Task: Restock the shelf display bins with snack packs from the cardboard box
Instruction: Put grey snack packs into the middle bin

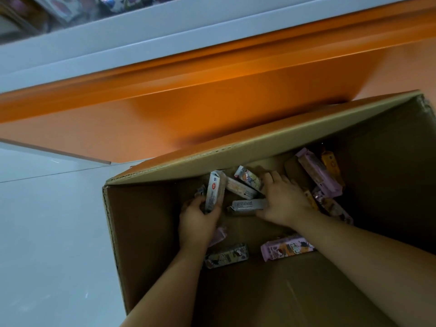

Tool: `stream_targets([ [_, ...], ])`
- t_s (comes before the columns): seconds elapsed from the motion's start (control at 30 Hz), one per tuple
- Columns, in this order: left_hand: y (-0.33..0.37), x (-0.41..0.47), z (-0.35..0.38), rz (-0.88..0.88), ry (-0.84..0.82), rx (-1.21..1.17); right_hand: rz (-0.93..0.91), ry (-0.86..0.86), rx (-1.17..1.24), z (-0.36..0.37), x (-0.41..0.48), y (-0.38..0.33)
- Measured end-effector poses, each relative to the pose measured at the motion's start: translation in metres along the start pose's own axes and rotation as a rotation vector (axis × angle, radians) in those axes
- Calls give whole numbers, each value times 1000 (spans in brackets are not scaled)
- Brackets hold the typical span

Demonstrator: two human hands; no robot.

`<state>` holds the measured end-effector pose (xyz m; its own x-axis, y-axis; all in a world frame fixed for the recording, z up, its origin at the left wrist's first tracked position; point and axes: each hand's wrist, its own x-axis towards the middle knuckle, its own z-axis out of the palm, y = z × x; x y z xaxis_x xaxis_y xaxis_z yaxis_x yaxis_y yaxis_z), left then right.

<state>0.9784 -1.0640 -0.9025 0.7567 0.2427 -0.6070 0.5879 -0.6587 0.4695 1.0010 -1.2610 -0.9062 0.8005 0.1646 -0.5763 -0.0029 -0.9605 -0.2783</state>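
Head view: left grip (197, 219) is holding a white pack (213, 193) upright, right grip (285, 204) is clasping a grey pack (246, 206), both near the box flap (236, 147).

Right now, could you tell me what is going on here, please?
A person reaches with both hands into an open box that stands by an orange shelf base. The left hand grips a white pack, held on end. The right hand lies over one end of a grey pack; whether it grips it is unclear. More packs, such as a pink pack, lie loose in the box.
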Motion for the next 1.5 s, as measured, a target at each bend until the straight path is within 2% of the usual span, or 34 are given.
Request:
stream_targets([
  [0.13, 9, -6, 1, -23, -56, -121, -16, -82, 94, 6, -1, -10],
  [0.27, 16, -5, 5, -20, -113, -283, 15, -185, 459, 10, 1, -16],
  [0.37, 15, -6, 9, -133, -157, -440, 75, -253, 706, 9, 4, -19],
  [0.57, 13, -4, 8, -315, -278, -731, 198, -330, 992, 7, 7, -15],
  [0.63, 11, -3, 9, -313, -277, -755, 164, -360, 941, 9, 5, -13],
  [0.77, 7, -1, 9, -226, -152, -620, 95, -353, 432, 18, -9, -26],
  [0.87, 2, -1, 6, -234, -100, -599, 129, -304, 237, 28, -14, -37],
  [1.1, -1, 0, 3, -256, -94, -607, 116, -158, 361, 31, -17, -31],
  [1.37, 3, -1, 3, -193, -60, -525, 86, -179, 653, -7, -16, -9],
  [1.5, 7, 0, 4, -133, -51, -490, 54, -33, 660, -24, -9, -10],
])
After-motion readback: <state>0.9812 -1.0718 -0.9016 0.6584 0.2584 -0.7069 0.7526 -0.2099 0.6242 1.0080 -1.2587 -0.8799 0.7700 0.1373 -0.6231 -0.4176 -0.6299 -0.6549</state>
